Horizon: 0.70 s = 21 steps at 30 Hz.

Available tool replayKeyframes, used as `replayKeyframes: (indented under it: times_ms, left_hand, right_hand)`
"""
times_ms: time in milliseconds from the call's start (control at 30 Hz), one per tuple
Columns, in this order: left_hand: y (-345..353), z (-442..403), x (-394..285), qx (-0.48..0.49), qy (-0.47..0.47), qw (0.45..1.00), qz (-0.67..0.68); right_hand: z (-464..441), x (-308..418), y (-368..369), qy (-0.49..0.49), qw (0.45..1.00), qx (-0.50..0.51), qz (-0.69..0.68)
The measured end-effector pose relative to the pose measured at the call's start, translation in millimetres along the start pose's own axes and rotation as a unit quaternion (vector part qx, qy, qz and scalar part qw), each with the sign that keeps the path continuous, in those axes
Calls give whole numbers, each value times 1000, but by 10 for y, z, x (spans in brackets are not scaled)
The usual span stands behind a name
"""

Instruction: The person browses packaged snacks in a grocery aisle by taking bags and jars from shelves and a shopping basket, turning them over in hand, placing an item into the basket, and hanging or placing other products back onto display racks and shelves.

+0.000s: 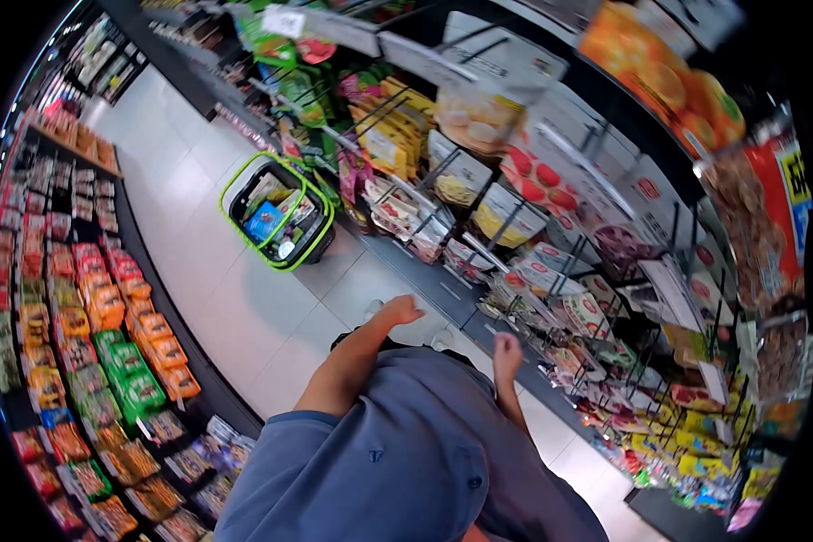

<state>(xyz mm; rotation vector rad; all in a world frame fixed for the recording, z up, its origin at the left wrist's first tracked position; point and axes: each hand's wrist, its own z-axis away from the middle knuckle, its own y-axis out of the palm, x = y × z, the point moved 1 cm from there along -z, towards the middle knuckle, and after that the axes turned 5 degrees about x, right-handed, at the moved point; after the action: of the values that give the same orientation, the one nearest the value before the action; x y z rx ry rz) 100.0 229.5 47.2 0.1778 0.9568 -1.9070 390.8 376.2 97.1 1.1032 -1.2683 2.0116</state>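
Note:
My left hand [406, 310] hangs in front of my body above the aisle floor, fingers loosely curled, with nothing visible in it. Close to the shelf side, my right hand [508, 350] is also curled closed, and no item shows in it. Neither hand touches any goods. Ahead on the floor stands a black shopping basket [314, 246] with a bright green rim and handles. Inside it lie a blue packet [265, 222] and several other packaged items. The hanging snack packs [551, 312] are the goods nearest my right hand.
Hooks on the right hold yellow packs [393, 135], white fruit-picture pouches [483, 95] and a large red-and-clear bag [759, 217]. Low shelving on the left carries orange packs [165, 350] and green packs [135, 384]. Pale floor tiles [185, 194] run between them.

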Motion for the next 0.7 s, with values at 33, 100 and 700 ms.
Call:
replayKeyframes:
  times_ms: [33,100,700]
  left_hand:
    - [18,139,346,51,-62,996,-24]
    - [-43,647,812,52,-170,984,0]
    - [285,1846,3181,-215,-229,872,375]
  right_hand:
    - [124,-25,36,16,995,53,80]
    - [228,-440,206,31,981,166,99]
    - [117,839,2417,18,866,315,388]
